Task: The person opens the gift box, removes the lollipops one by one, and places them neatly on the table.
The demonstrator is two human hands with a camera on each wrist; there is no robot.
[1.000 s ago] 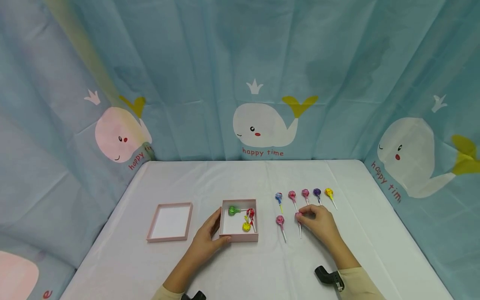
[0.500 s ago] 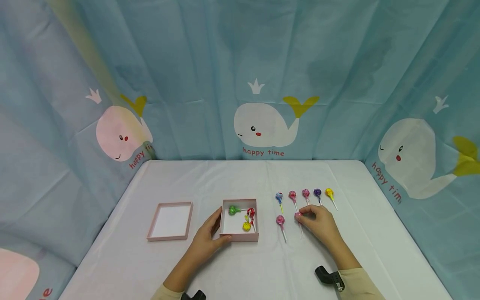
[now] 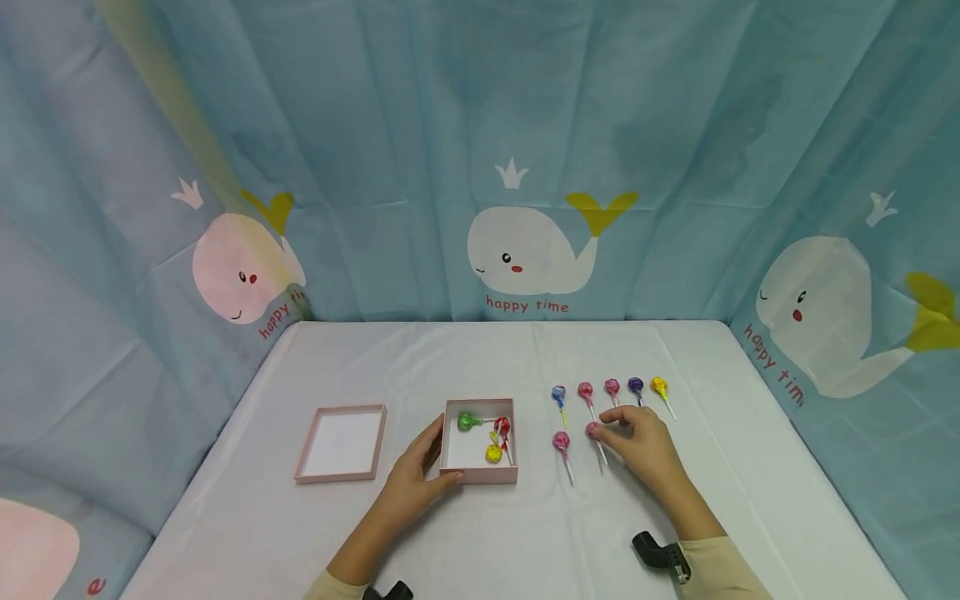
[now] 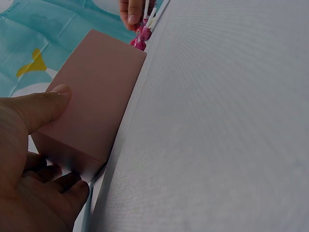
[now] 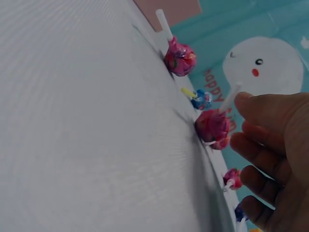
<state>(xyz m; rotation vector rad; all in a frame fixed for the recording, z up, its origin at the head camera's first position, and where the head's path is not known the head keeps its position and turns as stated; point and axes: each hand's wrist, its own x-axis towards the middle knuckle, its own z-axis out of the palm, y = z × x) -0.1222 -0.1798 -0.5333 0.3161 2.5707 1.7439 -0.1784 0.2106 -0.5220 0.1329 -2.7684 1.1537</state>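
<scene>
Gripping the pink box [image 3: 489, 476], the left hand [image 3: 411, 482] can steady it, while the right hand [image 3: 643, 448], narrowly parted beside a pink lollipop [image 5: 212, 124], should touch lightly to prevent rolling.

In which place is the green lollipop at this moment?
In the head view, the green lollipop lies in the back-left part of the pink box, left of the red lollipop.
</scene>
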